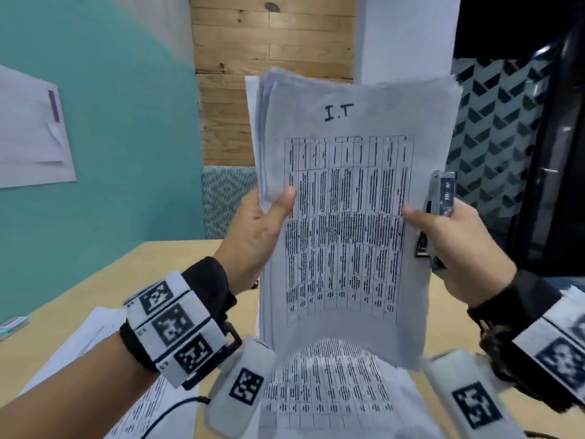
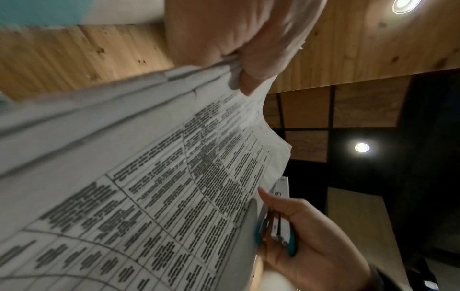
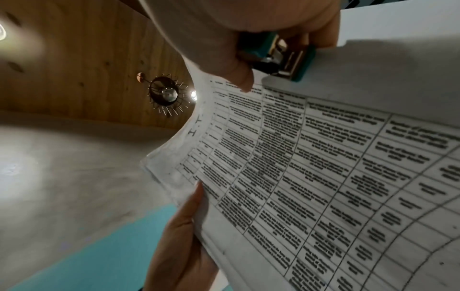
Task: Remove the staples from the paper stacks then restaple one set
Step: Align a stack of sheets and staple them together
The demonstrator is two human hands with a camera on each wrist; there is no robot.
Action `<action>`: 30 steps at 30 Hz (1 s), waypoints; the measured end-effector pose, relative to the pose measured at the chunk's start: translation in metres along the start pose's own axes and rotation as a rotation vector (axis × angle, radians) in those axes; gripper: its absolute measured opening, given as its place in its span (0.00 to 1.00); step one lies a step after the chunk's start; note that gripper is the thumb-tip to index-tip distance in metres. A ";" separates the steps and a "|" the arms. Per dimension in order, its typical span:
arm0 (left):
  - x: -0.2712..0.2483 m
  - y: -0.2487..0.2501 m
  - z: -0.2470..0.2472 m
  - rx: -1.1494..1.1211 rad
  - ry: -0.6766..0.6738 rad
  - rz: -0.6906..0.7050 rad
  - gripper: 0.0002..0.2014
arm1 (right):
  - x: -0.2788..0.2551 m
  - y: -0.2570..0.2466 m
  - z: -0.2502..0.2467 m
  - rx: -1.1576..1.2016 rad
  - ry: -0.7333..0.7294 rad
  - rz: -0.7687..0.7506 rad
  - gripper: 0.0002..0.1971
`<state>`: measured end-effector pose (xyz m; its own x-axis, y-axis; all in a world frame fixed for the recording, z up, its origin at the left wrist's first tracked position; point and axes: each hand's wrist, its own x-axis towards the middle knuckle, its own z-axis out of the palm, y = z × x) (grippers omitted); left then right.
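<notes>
A paper stack (image 1: 348, 201) marked "I.T", with a printed table, stands upright above the table. My left hand (image 1: 262, 226) pinches its left edge, thumb on the front sheet. My right hand (image 1: 449, 245) grips a teal and silver stapler (image 1: 441, 198) in its curled fingers, and its thumb presses the stack's right edge. The left wrist view shows my left hand (image 2: 239, 39) clamping the paper stack (image 2: 149, 177), with the stapler (image 2: 281, 222) in my right hand (image 2: 318, 246). The right wrist view shows the stapler (image 3: 286, 57) beside the paper stack (image 3: 323, 177). No staple is visible.
More printed sheets (image 1: 332, 391) lie on the wooden table (image 1: 158, 264) under the raised stack, and another sheet (image 1: 95, 337) lies to the left. A small teal object (image 1: 12, 324) sits at the table's left edge. A teal wall is on the left and a dark glass door on the right.
</notes>
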<state>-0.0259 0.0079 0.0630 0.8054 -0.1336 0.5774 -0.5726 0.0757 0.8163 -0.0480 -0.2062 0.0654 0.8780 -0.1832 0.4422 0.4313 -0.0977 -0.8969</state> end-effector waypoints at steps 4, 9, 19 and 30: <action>-0.012 -0.019 -0.018 -0.017 -0.167 -0.207 0.21 | -0.019 0.019 0.000 -0.046 0.036 0.022 0.09; 0.015 -0.002 -0.028 0.022 -0.121 -0.094 0.42 | -0.007 0.031 -0.006 -0.056 0.056 0.016 0.09; 0.042 0.036 0.003 0.089 0.204 0.255 0.08 | -0.006 0.032 -0.014 -0.145 0.081 -0.043 0.06; 0.037 0.033 0.001 0.228 0.138 0.343 0.32 | -0.022 0.040 -0.022 -0.082 -0.045 0.058 0.08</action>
<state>-0.0153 0.0049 0.1111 0.5662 -0.0040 0.8242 -0.8176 -0.1293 0.5611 -0.0547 -0.2275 0.0204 0.9104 -0.1469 0.3869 0.3625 -0.1679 -0.9167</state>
